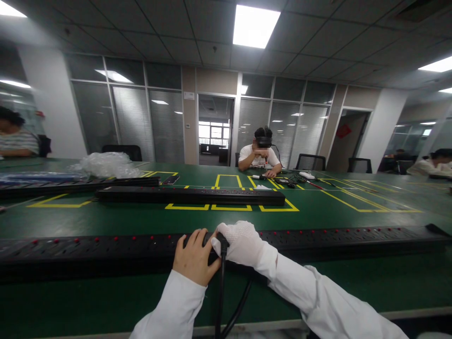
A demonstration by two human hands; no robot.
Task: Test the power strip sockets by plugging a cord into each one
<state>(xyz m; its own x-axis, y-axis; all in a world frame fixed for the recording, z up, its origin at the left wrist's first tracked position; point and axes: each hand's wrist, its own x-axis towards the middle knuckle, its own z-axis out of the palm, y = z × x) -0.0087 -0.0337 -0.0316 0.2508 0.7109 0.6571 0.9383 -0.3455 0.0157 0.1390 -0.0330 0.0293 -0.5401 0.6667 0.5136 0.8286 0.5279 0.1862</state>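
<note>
black cable (221,282) pinched by gloved right hand (243,242); left hand (192,259) splayed over power strip (116,247); second strip (192,196) and crumpled plastic (108,165) beyond.

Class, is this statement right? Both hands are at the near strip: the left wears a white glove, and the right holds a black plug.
Not quite: the left hand is bare; the glove is on the right hand, as the head view shows. Both hands are at the near strip, the right holding a black plug.
</note>
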